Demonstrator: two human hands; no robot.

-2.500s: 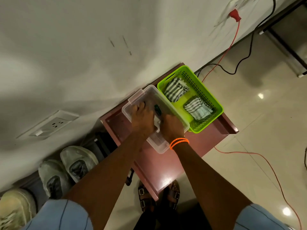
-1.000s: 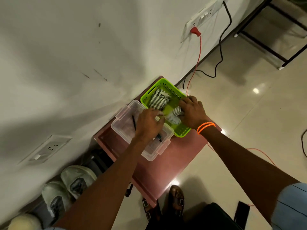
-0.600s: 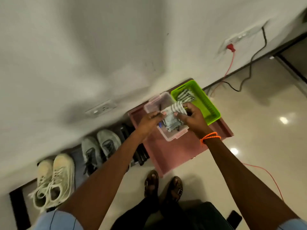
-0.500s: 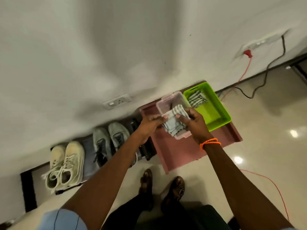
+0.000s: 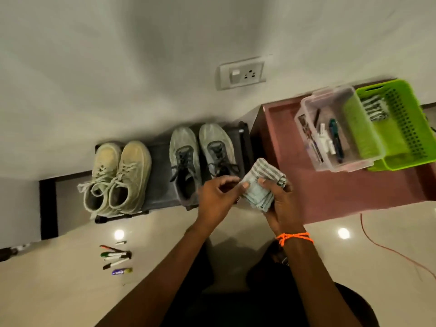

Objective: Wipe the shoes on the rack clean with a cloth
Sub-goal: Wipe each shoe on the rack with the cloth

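Note:
A folded striped cloth (image 5: pixel 260 185) is held in front of me, just above the front right corner of the low dark shoe rack (image 5: pixel 158 175). My right hand (image 5: pixel 279 204) grips it from below and the right, and my left hand (image 5: pixel 217 197) pinches its left edge. On the rack a grey pair of sneakers (image 5: pixel 200 156) stands right behind my hands. A cream pair of sneakers (image 5: pixel 118 175) stands at the rack's left end.
A reddish-brown table (image 5: pixel 354 185) on the right carries a clear plastic box (image 5: pixel 335 128) of pens and a green basket (image 5: pixel 401 123) holding another striped cloth. Several markers (image 5: pixel 115 256) lie on the tiled floor. An orange cord (image 5: pixel 389 251) crosses the floor at right.
My hands lifted the striped cloth away from the clear box and brought it left and down, to the grey sneakers. My view swung left over the shoe rack.

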